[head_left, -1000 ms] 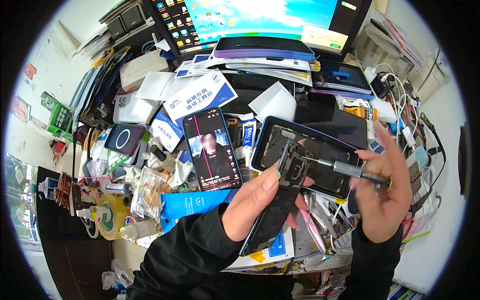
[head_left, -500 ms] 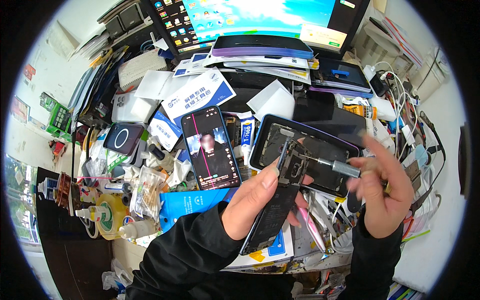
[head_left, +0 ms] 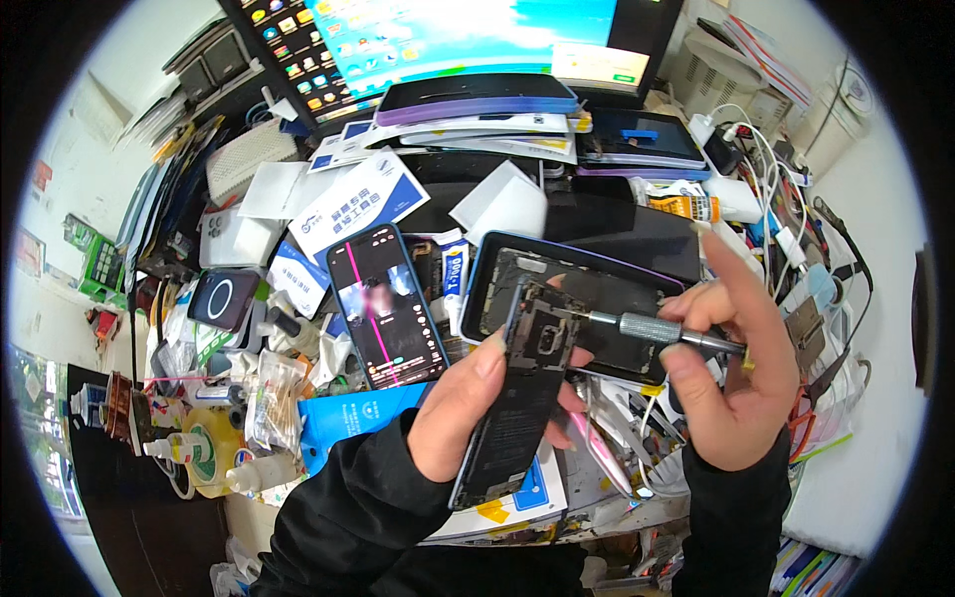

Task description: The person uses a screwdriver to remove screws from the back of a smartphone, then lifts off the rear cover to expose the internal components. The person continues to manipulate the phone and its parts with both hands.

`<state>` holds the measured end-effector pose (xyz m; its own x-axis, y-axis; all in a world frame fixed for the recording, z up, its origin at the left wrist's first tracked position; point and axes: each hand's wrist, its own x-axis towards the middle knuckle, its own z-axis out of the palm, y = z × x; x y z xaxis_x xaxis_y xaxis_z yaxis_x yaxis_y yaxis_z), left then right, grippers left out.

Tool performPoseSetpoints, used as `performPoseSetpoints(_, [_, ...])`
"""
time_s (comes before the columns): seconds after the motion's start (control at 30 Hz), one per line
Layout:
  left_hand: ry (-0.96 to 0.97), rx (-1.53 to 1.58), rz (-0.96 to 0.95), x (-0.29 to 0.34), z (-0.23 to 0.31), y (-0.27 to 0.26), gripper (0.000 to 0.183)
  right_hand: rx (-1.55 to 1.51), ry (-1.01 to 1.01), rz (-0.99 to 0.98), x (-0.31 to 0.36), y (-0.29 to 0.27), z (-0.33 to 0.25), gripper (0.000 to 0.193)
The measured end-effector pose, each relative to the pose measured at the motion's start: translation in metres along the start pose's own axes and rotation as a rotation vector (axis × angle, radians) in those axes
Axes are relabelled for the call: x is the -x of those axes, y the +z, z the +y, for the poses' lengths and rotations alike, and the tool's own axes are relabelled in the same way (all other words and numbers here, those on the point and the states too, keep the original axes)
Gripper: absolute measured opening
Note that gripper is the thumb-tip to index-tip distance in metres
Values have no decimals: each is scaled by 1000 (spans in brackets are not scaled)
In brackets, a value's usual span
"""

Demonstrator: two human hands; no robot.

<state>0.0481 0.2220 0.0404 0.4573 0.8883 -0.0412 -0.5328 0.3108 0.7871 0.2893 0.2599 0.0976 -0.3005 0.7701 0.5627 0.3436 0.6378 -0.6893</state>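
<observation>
My left hand (head_left: pixel 453 413) grips an opened phone (head_left: pixel 522 408) by its edges, tilted, with its battery and inner parts facing up. In my right hand (head_left: pixel 731 398) is a screwdriver (head_left: pixel 652 328) with a knurled metal handle, held between thumb and fingers, index finger raised. Its thin tip points at the upper end of the opened phone; whether it touches a screw is too small to tell. Just behind lies a shallow dark rectangular shell (head_left: pixel 482 298) with a bluish-purple edge. Left of it rests a lit phone (head_left: pixel 388 313) with a pink line down its screen.
A monitor (head_left: pixel 458 40) stands at the back, behind stacked phones (head_left: pixel 477 95). White-and-blue packets (head_left: pixel 363 204) and a glue tube (head_left: pixel 453 279) lie mid-table. Bottles (head_left: pixel 261 474) and a bag of cotton swabs (head_left: pixel 276 403) crowd the left; cables (head_left: pixel 771 189) tangle at right.
The whole view has shifted, so the scene sits further left. My right fingers, blurred before, now hold the screwdriver more steadily, its handle showing more fully. The opened phone stays in my left hand.
</observation>
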Motion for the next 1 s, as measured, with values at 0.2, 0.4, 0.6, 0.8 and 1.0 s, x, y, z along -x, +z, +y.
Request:
performPoseSetpoints(0.2, [10, 29, 6, -1, -1, 4, 82, 61, 20, -34, 1, -4, -1, 43])
performPoseSetpoints(0.4, [10, 39, 21, -3, -1, 7, 88, -15, 71, -41, 0, -5, 0, 38])
performPoseSetpoints(0.6, [11, -17, 76, -5, 0, 9, 85, 78, 7, 5, -2, -8, 0, 35])
performPoseSetpoints(0.8, [132, 111, 144, -11, -2, 11, 84, 212, 66, -51, -4, -5, 8, 31])
performPoseSetpoints(1.0, [90, 119, 65, -16, 1, 7, 80, 181, 61, -51, -1, 0, 13, 29])
